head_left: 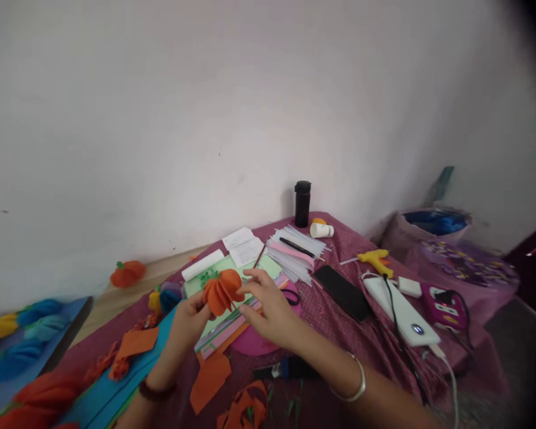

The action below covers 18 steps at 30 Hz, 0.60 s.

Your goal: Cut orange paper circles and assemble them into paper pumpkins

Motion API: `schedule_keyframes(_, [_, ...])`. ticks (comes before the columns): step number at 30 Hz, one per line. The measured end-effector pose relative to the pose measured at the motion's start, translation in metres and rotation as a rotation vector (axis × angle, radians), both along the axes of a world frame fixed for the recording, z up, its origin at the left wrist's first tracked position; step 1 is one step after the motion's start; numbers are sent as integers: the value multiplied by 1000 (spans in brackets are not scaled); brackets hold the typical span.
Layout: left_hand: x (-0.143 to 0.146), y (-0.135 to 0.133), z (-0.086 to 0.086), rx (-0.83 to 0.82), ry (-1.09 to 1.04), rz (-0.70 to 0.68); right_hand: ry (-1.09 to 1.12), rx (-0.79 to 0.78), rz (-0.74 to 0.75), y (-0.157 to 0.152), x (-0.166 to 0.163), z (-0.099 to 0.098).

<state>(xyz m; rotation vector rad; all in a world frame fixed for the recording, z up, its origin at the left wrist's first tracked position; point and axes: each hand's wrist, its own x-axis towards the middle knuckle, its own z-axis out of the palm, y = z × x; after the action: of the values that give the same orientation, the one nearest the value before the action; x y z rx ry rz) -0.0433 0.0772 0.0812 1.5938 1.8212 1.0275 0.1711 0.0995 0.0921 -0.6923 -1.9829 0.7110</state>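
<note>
My left hand [191,319] pinches the left side of a small orange craft pumpkin [223,291], made of fanned layers with a green top. My right hand [268,304] is at the pumpkin's right side, fingers apart, fingertips at the edge of the layers; whether they press on it I cannot tell. Beneath both hands lie a pale green sheet [223,265], coloured strips and a bright pink round mat [254,344]. Cut orange pieces [209,381] are scattered nearer to me. Scissors with dark handles [291,296] lie just beyond my right hand.
A yellow glue gun [375,260], a black phone [343,292], a white power bank [402,313] and a purple power strip [445,307] with cables occupy the right. Glue sticks [290,271] and a black bottle [302,204] stand behind. Another orange pumpkin [127,273] sits left.
</note>
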Motion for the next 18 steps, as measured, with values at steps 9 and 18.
schedule_keyframes(9, [16,8,15,228,100,-40,43,73,-81,29,-11,10])
schedule_keyframes(18, [22,13,16,412,10,-5,141,144,-116,44,-24,15])
